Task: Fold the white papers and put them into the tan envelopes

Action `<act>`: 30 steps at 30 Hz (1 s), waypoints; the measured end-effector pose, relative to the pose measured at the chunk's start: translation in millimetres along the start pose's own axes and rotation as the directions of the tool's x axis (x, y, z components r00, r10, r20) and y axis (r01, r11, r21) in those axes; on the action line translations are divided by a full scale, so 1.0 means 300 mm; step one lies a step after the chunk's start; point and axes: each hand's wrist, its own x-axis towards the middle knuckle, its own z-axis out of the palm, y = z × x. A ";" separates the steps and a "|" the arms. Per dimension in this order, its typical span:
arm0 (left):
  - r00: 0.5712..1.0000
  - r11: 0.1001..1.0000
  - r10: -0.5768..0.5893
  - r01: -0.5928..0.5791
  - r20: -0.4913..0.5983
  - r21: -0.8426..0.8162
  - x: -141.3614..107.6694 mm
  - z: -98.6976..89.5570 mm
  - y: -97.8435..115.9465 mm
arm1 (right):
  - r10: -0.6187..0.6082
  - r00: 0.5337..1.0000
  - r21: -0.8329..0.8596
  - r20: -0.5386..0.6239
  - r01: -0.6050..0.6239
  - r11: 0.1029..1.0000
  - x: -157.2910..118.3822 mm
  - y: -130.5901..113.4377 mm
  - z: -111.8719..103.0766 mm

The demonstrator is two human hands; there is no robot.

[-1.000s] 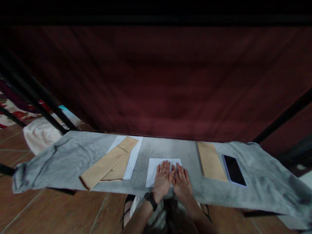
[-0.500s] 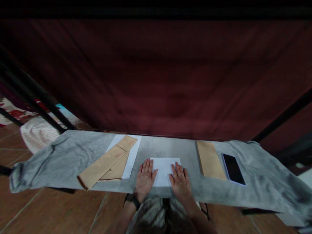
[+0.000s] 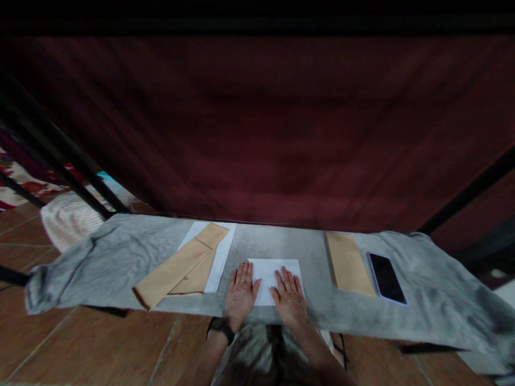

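A white sheet of paper (image 3: pixel 265 273) lies flat on the grey cloth in front of me, at the middle of the narrow table. My left hand (image 3: pixel 241 289), with a dark watch (image 3: pixel 220 328) on its wrist, rests palm down over the paper's left edge, fingers stretched out. Palm down on the right part of the sheet is my right hand (image 3: pixel 290 295), its fingers slightly spread. The paper's middle shows between my two thumbs. Neither hand grips anything.
To the left, brown paper envelopes (image 3: pixel 177 268) overlap white sheets (image 3: pixel 225 257). A brown envelope stack (image 3: pixel 349 265) lies to the right, beside a phone (image 3: pixel 387 277). Grey cloth (image 3: pixel 132 241) covers the table. Behind it hangs a dark red curtain (image 3: pixel 273 139), with black bars at both sides.
My right hand has slid a little to the left across the paper, and more of the sheet's right edge shows. The left hand stays at the left edge.
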 end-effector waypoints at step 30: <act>0.994 0.993 -0.101 0.103 0.035 -0.055 -0.065 -0.034 0.053 | -0.029 0.998 -0.140 -0.059 0.021 0.990 -0.121 0.119 -0.052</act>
